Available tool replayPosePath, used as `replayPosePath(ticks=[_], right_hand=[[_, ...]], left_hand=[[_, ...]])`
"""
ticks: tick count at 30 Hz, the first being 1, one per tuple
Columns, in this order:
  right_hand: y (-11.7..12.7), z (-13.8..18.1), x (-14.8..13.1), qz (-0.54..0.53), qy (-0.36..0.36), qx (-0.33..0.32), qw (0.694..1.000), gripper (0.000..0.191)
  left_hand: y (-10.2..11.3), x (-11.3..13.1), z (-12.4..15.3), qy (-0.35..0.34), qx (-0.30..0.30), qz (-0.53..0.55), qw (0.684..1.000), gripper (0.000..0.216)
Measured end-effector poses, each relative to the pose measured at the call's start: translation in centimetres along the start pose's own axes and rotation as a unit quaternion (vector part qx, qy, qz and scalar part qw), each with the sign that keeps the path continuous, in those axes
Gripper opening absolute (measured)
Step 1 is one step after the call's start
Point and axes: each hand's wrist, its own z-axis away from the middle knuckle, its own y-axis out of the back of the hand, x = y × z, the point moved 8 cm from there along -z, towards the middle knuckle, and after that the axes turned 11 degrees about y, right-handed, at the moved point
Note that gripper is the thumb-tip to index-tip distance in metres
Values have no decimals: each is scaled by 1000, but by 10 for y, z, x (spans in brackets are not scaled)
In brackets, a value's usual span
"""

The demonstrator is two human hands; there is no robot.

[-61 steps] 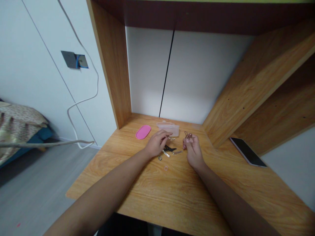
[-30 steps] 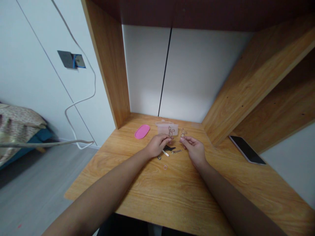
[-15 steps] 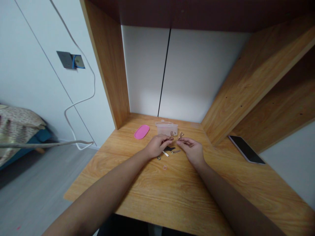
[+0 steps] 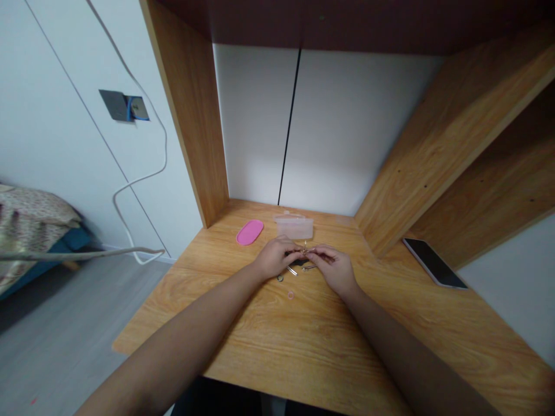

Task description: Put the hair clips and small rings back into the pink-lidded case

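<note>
My left hand (image 4: 276, 256) is closed, thumb and index finger pinching a small gold-toned clip (image 4: 304, 251) largely covered by the fingertips. Coming from the other side, my right hand (image 4: 333, 264) is also closed in a pinch on a small gold-toned piece at the same spot. The fingertips of both hands meet or nearly meet; I cannot tell whether the two pieces touch. Beneath them on the desk lie a black item (image 4: 299, 262), partly covered, a silver hair clip (image 4: 292, 271) and another slim metal clip (image 4: 309, 267). Nearer me are a dark ring (image 4: 280, 278) and a pink ring (image 4: 290, 295).
Behind my hands stands a translucent plastic box (image 4: 295, 227). A pink oval lid (image 4: 250, 232) lies to its left. Far right, a dark-screened tablet or phone (image 4: 435, 263) rests on the wooden desk (image 4: 299, 346). Wooden panels (image 4: 191, 110) enclose the desk's back.
My right hand has moved left toward my left hand, bringing the two gold-toned pieces together. Their looped tops, visible before, are now mostly hidden by fingers.
</note>
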Motion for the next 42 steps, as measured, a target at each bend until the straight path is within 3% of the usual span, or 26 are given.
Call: replayPosePath(ticks=[6,13,19,23,25,32,37,42], right_hand=[[5,4,13,-39,-68,51,996,35],[5,2,0,12,-41,32,999,29],[10,0,-1,130,14,24,991,32],[10,0,13,160,33,9,986,59],[8,2,23,156,21,-9,988,70],[-4,6,32,170,20,-88,981,86],[1,4,29,188,30,-67,979,88],[3,2,20,229,36,-65,970,75]], left_hand=[[-1,5,1,-5,-8,-11,1000,27],[4,2,0,24,14,24,999,23],[23,-11,-3,56,139,43,988,16],[42,-23,2,96,247,37,963,13],[47,-29,3,120,271,43,954,14],[42,-35,-1,141,222,102,959,12],[47,-32,0,128,230,88,961,14],[48,-29,2,130,225,27,965,15]])
